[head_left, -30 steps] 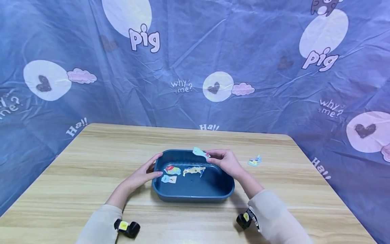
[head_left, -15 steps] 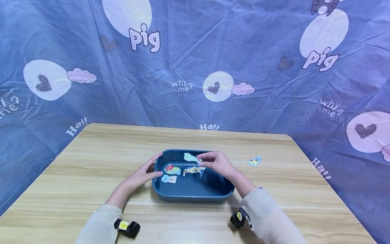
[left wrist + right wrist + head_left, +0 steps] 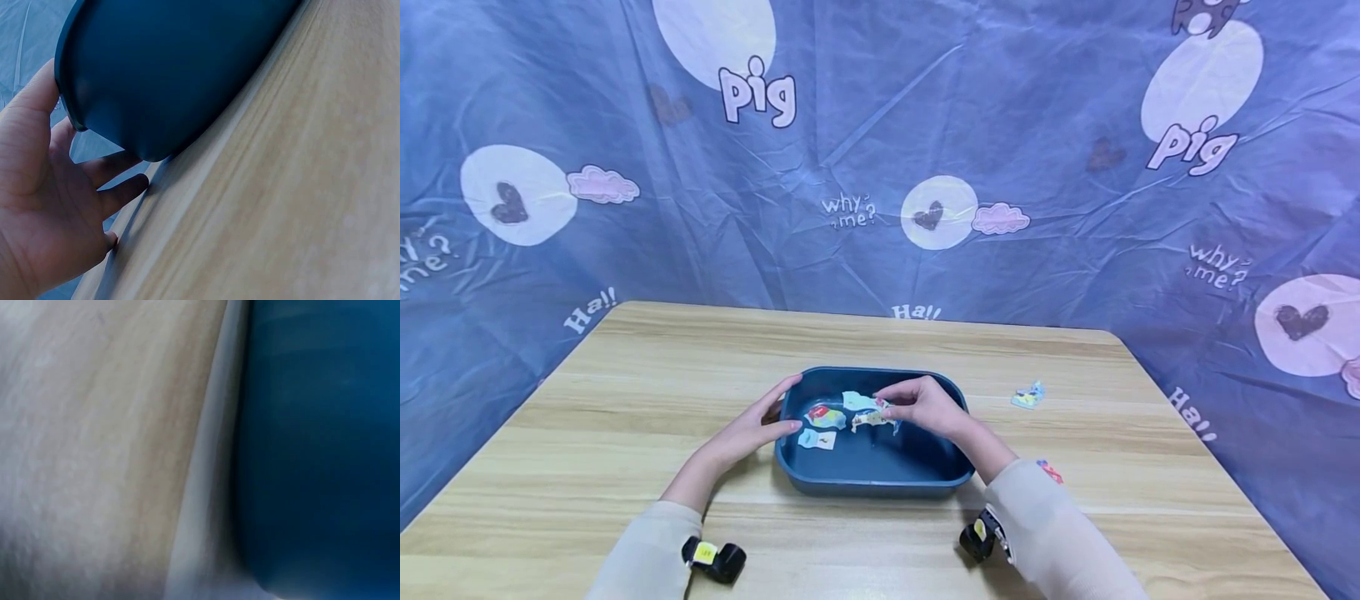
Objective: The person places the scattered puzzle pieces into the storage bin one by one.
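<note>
A dark blue plastic tub [image 3: 872,485] sits on the table. My left hand [image 3: 751,432] holds its left end, thumb over the rim and other fingers along the outside; the left wrist view shows this hand [image 3: 59,187] against the outer wall. Inside the tub, my right hand [image 3: 921,407] pinches a pale blue torn paper scrap [image 3: 856,401] between thumb and fingers. That scrap overlaps a cream and blue scrap [image 3: 867,419] in this view. Left of it lie a red and yellow scrap [image 3: 825,417] and a light blue and white scrap [image 3: 817,439]. The right wrist view shows no hand.
On the wooden table [image 3: 700,350], a blue and yellow scrap [image 3: 1027,395] lies right of the tub. A red and blue scrap [image 3: 1050,472] shows beside the right sleeve [image 3: 1052,525]. A blue printed cloth [image 3: 865,125] hangs behind the table.
My right hand has moved left and down into the tub with the pale blue scrap. The red and blue scrap has come into view beside the right sleeve. My left hand stays put.
</note>
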Motion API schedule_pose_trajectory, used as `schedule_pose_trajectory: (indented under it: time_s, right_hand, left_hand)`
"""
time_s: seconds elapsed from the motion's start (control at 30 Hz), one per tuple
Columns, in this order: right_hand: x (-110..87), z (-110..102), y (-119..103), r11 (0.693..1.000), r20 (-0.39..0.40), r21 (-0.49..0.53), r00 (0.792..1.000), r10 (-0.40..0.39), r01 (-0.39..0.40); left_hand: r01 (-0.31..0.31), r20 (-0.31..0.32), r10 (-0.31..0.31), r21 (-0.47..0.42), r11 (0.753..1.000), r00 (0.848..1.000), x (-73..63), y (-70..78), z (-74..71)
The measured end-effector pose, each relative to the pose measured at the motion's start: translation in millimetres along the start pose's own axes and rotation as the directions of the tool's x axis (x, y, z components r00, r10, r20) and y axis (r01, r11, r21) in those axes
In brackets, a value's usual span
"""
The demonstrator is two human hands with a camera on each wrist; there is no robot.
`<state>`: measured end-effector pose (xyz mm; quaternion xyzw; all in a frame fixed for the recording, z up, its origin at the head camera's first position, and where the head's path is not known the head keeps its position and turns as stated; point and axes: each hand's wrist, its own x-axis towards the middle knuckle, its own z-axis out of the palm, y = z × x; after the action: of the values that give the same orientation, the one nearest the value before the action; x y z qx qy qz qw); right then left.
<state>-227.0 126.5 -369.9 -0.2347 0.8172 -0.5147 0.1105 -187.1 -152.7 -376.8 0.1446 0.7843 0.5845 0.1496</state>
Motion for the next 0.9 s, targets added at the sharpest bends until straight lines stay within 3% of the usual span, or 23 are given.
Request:
schedule_pose_trajectory:
  time_s: [0.13,0.53,0.9]
  right_hand:
    - [1.8,2,1,1.0,0.016,-0.004,1.0,0.004,-0.004]
    - [-7.2,8,-34,0.988,0.089,-0.151,0.996,0.0,0.013]
    - [3.1,8,3,0.971,0.153,-0.236,0.988,-0.008,0.044]
  left_hand:
    - [-0.003,0.007,0.003,-0.002,1.0,1.0,1.2,0.4,-1.7]
    - [-0.008,0.017,0.009,-0.011,1.0,1.0,-0.3,4.3,-5.0]
    - [-0.003,0.018,0.004,-0.014,1.0,1.0,-0.1,4.8,-5.0]
